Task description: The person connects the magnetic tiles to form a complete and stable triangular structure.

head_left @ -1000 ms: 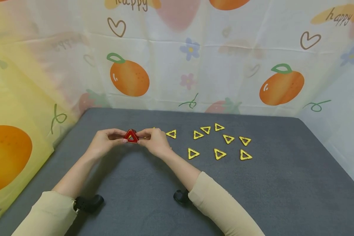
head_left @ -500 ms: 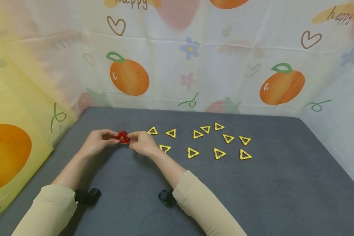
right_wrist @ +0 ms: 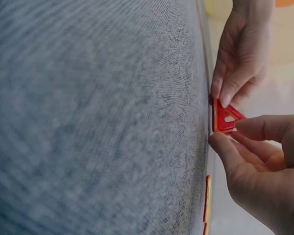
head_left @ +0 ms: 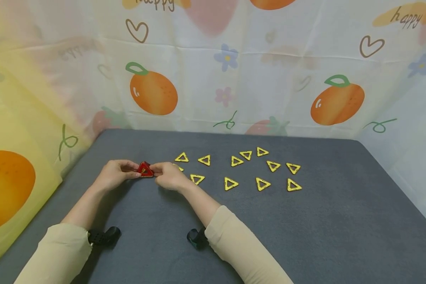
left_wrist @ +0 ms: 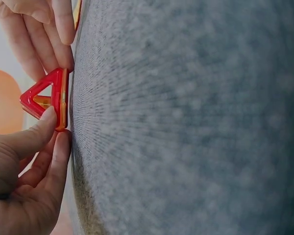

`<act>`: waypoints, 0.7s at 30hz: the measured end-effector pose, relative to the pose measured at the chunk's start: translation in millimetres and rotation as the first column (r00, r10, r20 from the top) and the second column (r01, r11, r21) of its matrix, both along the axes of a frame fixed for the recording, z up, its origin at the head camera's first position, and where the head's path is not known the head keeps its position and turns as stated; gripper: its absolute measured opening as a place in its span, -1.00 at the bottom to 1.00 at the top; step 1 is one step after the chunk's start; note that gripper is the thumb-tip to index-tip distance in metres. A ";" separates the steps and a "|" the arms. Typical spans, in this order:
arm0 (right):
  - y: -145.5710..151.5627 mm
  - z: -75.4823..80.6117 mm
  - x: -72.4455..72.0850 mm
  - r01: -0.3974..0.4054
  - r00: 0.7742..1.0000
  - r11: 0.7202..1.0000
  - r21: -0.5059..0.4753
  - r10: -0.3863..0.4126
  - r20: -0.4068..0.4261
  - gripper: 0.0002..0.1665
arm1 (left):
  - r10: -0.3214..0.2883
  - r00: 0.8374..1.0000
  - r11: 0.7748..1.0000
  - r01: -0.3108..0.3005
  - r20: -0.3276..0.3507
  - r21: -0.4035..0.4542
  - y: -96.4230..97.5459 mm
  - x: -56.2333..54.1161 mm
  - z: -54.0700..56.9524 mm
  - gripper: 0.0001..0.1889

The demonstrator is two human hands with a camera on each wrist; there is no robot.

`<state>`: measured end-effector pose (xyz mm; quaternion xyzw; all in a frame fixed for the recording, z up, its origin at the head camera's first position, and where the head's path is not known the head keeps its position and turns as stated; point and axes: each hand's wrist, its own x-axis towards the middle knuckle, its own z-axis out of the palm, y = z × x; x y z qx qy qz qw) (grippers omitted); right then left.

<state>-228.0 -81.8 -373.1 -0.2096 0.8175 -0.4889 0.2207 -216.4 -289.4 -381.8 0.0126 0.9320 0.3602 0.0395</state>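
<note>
Low at the table's left part, a small pyramid of red triangle tiles (head_left: 145, 170) sits between the two hands, a yellow-orange strip along its base edge. The left hand (head_left: 114, 173) pinches its left side; in the left wrist view its thumb (left_wrist: 45, 125) lies on the front red face. From the other side, the right hand (head_left: 171, 176) holds the right corner, thumb and fingertips at it in the right wrist view, where the pyramid (right_wrist: 226, 117) is partly covered. Just behind the right hand, a yellow triangle tile (head_left: 178, 167) is mostly hidden.
Several flat yellow triangle tiles lie to the right on the grey table (head_left: 326, 221), among them one near the right forearm (head_left: 197, 184) and one farthest right (head_left: 293, 185). A fruit-print curtain (head_left: 255, 79) hangs behind the table's back edge.
Both hands have moved left and slightly nearer with the red pyramid, bringing it lower toward the table. Yellow tiles formerly covered by the right hand now show.
</note>
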 end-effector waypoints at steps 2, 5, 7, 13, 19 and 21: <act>0.3 0.3 0.5 -0.013 1.000 1.000 0.000 0.013 -0.004 -0.34 | -0.001 1.000 1.000 0.001 0.006 -0.001 0.4 0.3 0.2 -0.63; 0.6 0.8 1.1 -0.020 1.000 1.000 0.011 0.020 -0.003 -0.34 | -0.005 1.000 1.000 0.005 0.006 -0.006 1.2 0.8 0.6 -0.64; 0.5 0.9 1.3 -0.024 1.000 1.000 0.016 0.024 -0.001 -0.34 | -0.008 1.000 1.000 0.008 0.003 -0.009 1.7 0.9 0.6 -0.65; 0.3 0.3 2.0 -0.027 1.000 1.000 0.016 0.027 0.013 -0.36 | -0.012 1.000 1.000 0.012 -0.001 -0.007 2.2 1.3 0.1 -0.67; 0.3 -0.8 0.9 -0.025 1.000 1.000 0.018 0.025 0.012 -0.37 | -0.015 1.000 1.000 0.015 0.014 0.000 2.2 1.7 1.1 -0.66; 0.5 -0.6 0.9 -0.026 1.000 1.000 0.018 0.025 0.013 -0.37 | -0.017 1.000 1.000 0.017 0.020 0.003 2.1 1.8 1.5 -0.65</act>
